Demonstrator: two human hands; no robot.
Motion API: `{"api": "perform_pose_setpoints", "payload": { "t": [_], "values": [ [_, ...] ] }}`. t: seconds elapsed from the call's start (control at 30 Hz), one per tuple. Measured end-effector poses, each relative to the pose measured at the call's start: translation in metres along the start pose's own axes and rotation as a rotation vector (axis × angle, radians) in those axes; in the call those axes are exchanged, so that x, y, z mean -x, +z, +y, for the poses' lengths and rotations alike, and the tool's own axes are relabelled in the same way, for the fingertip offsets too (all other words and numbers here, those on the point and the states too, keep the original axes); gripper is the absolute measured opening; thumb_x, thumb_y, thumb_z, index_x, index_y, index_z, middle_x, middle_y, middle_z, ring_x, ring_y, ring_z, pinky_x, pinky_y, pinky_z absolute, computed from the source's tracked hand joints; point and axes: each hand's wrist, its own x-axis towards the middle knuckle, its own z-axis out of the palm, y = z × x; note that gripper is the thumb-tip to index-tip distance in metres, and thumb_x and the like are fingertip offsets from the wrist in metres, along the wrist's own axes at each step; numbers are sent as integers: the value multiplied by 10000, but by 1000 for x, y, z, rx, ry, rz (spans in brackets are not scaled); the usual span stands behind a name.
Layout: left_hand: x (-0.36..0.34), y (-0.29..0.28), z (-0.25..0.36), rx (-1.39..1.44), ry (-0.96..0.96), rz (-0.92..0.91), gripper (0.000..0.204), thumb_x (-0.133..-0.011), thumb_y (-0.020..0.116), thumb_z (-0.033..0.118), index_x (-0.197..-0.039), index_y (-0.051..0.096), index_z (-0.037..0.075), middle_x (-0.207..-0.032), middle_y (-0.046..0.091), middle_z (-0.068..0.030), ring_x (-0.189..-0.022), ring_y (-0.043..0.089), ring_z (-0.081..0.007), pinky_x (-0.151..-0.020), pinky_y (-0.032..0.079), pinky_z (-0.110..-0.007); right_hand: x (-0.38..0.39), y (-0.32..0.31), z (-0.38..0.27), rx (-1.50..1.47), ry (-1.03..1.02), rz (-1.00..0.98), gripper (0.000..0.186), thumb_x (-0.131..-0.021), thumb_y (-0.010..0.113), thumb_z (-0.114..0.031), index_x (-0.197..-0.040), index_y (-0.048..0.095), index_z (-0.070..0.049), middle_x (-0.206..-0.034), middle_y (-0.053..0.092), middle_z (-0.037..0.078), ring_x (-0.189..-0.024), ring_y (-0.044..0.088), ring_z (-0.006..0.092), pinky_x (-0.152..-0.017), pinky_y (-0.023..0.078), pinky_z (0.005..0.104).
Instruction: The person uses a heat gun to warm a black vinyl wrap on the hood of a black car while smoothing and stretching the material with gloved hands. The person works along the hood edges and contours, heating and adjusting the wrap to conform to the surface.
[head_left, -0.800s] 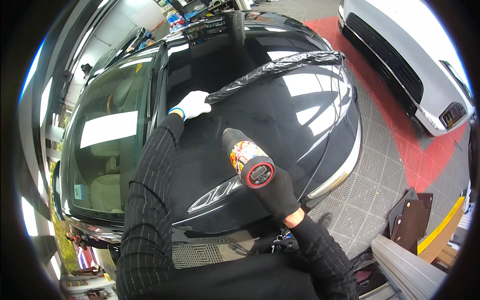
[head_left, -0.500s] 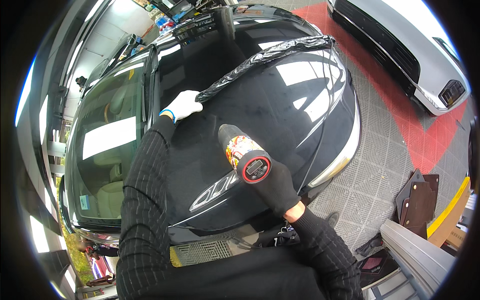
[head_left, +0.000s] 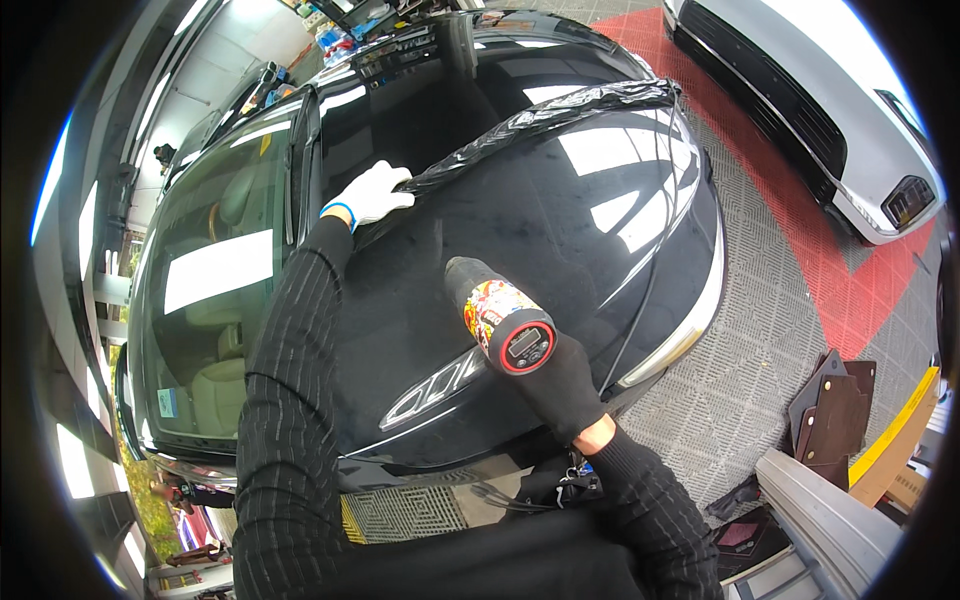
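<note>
Your white-gloved left hand (head_left: 372, 195), left of upper centre, meets one end of the bunched black film (head_left: 540, 115), its long axis running toward upper right; pinching, I cannot tell. Your right hand (head_left: 562, 388), farther from it, grips the heat gun (head_left: 497, 312) mid-frame, above the hood (head_left: 390, 300).

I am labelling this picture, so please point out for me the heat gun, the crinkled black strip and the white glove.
Heat gun (head_left: 497, 308): head view, on its colourfully patterned barrel.
Crinkled black strip (head_left: 537, 116): head view, near mid-length.
White glove (head_left: 370, 194): head view, on its back.
</note>
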Motion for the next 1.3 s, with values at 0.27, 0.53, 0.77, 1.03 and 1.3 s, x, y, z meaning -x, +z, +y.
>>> {"api": "perform_pose_setpoints", "payload": {
  "t": [0.27, 0.53, 0.77, 1.03, 1.3],
  "values": [
    [-30, 17, 5, -111, -9, -12, 423, -939, 635, 179, -1327, 618, 12, -1210, 727, -276, -1178, 684, -477, -1022, 541, -509, 4, -12, -10, 10, 4, 4, 393, -953, 792, -249, -1284, 705, -54, -1107, 770, 226, -1061, 745, 419, -871, 608, 457],
    [-27, 30, 28, -151, -208, 104, 597, -963, 598, 330, -1443, 536, -20, -1202, 736, -275, -1154, 704, -451, -1003, 548, -516, 8, -32, -12, 16, -11, -21, 422, -960, 790, -265, -1322, 689, -74, -1144, 771, 214, -1073, 741, 422, -891, 599, 457],
    [-23, 22, 44, -112, -233, 135, 681, -806, 833, 491, -1281, 663, 34, -1180, 763, -240, -1130, 722, -421, -984, 560, -493, 6, -58, -13, -28, -22, -69, 439, -966, 787, -299, -1326, 678, -72, -1144, 773, 217, -1085, 736, 429, -893, 596, 470],
    [-43, 21, 11, 8, -187, -84, 431, -792, 780, 351, -1095, 791, 45, -1160, 762, -222, -1137, 716, -411, -988, 566, -477, -15, -43, 1, 12, 20, -88, 444, -946, 813, -328, -1284, 706, -61, -1088, 775, 236, -1043, 753, 424, -870, 614, 469],
    [-37, 29, 7, -55, -116, -41, 447, -859, 749, 395, -1112, 760, 26, -1165, 748, -227, -1150, 697, -420, -1000, 551, -484, -25, -21, -1, -24, 15, -15, 469, -878, 905, -293, -1217, 763, -2, -1060, 807, 213, -1004, 808, 323, -857, 643, 381]
  ]
}}
